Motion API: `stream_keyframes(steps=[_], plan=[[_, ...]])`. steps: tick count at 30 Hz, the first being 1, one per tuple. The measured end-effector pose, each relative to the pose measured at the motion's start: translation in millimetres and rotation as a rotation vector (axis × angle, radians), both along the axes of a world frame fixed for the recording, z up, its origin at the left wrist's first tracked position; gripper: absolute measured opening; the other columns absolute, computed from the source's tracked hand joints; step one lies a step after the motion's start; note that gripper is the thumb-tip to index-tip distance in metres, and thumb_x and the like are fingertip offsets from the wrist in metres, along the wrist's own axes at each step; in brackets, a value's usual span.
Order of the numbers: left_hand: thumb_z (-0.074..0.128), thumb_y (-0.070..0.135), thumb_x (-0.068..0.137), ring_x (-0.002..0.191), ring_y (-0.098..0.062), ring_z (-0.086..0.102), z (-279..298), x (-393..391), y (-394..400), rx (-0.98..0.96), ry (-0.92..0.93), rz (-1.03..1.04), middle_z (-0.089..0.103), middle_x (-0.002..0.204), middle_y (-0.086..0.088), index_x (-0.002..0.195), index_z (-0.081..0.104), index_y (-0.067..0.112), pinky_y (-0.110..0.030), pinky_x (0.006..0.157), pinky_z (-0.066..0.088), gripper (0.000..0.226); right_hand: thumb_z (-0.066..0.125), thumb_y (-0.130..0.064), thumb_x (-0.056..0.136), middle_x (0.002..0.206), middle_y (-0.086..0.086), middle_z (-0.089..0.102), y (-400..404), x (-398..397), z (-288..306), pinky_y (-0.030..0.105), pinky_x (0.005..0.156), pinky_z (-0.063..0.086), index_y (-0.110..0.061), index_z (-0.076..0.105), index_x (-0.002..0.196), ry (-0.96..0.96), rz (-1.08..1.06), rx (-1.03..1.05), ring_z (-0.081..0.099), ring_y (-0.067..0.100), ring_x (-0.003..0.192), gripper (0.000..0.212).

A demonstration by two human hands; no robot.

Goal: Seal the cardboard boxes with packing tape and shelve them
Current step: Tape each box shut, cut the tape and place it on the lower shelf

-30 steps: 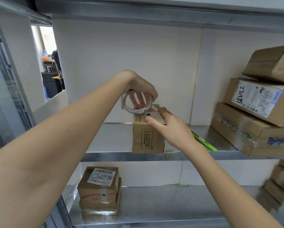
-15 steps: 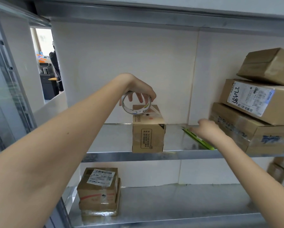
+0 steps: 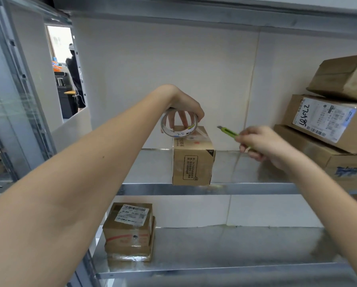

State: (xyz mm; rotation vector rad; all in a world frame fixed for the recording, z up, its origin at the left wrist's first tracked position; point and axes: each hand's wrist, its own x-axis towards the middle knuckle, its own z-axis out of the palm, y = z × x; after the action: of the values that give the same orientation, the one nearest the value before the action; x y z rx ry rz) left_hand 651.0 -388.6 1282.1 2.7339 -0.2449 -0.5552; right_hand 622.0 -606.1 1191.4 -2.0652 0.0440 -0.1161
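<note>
My right hand (image 3: 264,146) hid most of the green knife (image 3: 228,132) it gripped; the blade pointed left at the small box (image 3: 192,160) on the metal shelf (image 3: 204,188). My left hand (image 3: 185,109), fingers curled, held the tape roll (image 3: 178,125) atop that box, before a white wall.

Right hand (image 3: 264,146) gone from the top of the small cardboard box (image 3: 192,156), where it pressed a second ago. Reached rightward to the metal shelf (image 3: 194,188) half a second ago, down at the green utility knife (image 3: 230,133). Now lifted clear of the shelf, gripping that knife, blade end pointed left toward the box.
</note>
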Motion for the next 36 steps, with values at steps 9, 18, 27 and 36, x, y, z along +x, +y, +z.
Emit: stream_keyframes(steps=[9, 18, 27, 36], plan=[[0.047, 0.026, 0.095, 0.081, -0.023, 0.07, 1.9, -7.4, -1.2, -0.019, -0.038, -0.031, 0.063, 0.114, 0.0, 0.105, 0.061, 0.017, -0.051, 0.083, 0.055, 0.02, 0.057, -0.004, 0.094, 0.056, 0.01, 0.047, 40.1, -33.4, 55.0, 0.011, 0.033, 0.016, -0.003, 0.065, 0.119, 0.111, 0.133, -0.109, 0.023, 0.007, 0.027, 0.026], [0.047, 0.027, 0.095, 0.074, -0.016, 0.073, 0.6, -5.8, 4.9, -0.055, -0.047, -0.019, 0.064, 0.113, 0.002, 0.112, 0.062, 0.015, -0.041, 0.068, 0.061, 0.025, 0.056, -0.004, 0.094, 0.06, 0.013, 0.05, 53.2, -23.5, 59.3, 0.012, 0.032, 0.021, -0.003, 0.066, 0.116, 0.045, 0.057, -0.202, 0.027, 0.008, 0.024, 0.025], [0.046, 0.027, 0.096, 0.073, -0.02, 0.072, 1.4, -11.6, 0.5, -0.034, -0.059, -0.03, 0.064, 0.108, 0.001, 0.106, 0.059, 0.017, -0.043, 0.074, 0.059, 0.019, 0.059, -0.005, 0.091, 0.059, 0.013, 0.054, 63.9, -16.9, 56.8, 0.014, 0.031, 0.024, 0.004, 0.065, 0.113, 0.04, 0.05, -0.353, 0.03, 0.011, 0.027, 0.025], [0.043, 0.022, 0.098, 0.04, -0.002, 0.062, 1.5, -9.4, -4.2, -0.043, -0.117, -0.057, 0.06, 0.092, 0.005, 0.106, 0.054, 0.015, -0.026, 0.046, 0.055, 0.015, 0.057, -0.003, 0.092, 0.06, 0.015, 0.052, 64.1, -18.1, 61.0, 0.013, 0.033, 0.022, 0.007, 0.063, 0.115, 0.053, 0.036, -0.359, 0.027, 0.011, 0.025, 0.026]])
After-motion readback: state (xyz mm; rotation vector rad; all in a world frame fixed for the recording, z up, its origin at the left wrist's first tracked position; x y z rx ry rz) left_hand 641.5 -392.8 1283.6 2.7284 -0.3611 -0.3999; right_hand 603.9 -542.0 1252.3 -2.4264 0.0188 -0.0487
